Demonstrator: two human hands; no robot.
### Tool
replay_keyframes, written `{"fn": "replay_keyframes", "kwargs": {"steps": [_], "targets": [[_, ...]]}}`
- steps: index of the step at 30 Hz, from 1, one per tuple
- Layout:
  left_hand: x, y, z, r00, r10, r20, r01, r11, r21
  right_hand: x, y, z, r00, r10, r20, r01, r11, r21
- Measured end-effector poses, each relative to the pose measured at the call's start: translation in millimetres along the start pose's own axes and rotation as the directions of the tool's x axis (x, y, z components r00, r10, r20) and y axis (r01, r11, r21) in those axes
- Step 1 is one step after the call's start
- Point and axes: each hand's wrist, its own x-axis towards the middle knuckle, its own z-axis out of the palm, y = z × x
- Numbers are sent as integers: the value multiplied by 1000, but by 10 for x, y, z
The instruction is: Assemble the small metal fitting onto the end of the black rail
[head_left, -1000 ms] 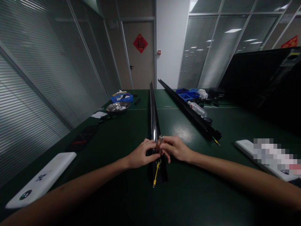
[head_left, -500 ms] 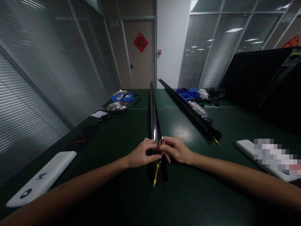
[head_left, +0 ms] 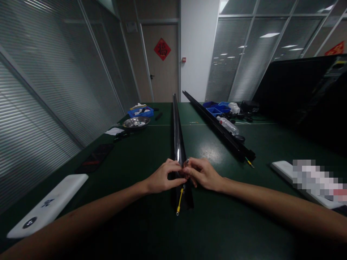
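Note:
A long black rail [head_left: 176,130] lies on the green table [head_left: 130,162] and runs away from me. Both hands meet over its near end. My left hand [head_left: 162,177] has its fingers curled and pinched on the rail's left edge. My right hand [head_left: 202,173] is closed on a small shiny metal part [head_left: 187,159] that it holds against the rail's top. A yellow wire [head_left: 179,200] with a metal end hangs out of the rail just below the hands.
A second black rail [head_left: 217,126] lies to the right, with a plastic bottle [head_left: 227,125] and blue bins [head_left: 215,107] beyond it. A metal bowl [head_left: 136,123] and a blue tray [head_left: 141,112] stand at the far left. White flat pieces lie at both near sides [head_left: 46,207].
The small metal part in my right hand has sunk lower between the fingers. Both hands have stayed at the rail's near end.

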Motion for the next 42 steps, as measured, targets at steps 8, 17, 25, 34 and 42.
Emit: {"fn": "replay_keyframes", "kwargs": {"steps": [8,17,25,34,42], "targets": [[8,-12,9,1000,9,-14,-9,1000,-3,-33,35,37,997,16,-71,-15,1000,13],[8,-9,-2,1000,-15,-6,15,1000,-9,-41,17,56,993,11,-118,-12,1000,-1],[2,-26,-2,1000,-12,-20,11,1000,-13,-40,10,62,994,28,-109,-26,1000,12],[-2,-40,-1,1000,4,-5,-4,1000,-19,-70,-19,45,995,-57,-76,43,983,-176],[-2,-25,-17,1000,-23,-9,22,998,-56,-57,-91,40,973,-232,14,220,901,-375]]}}
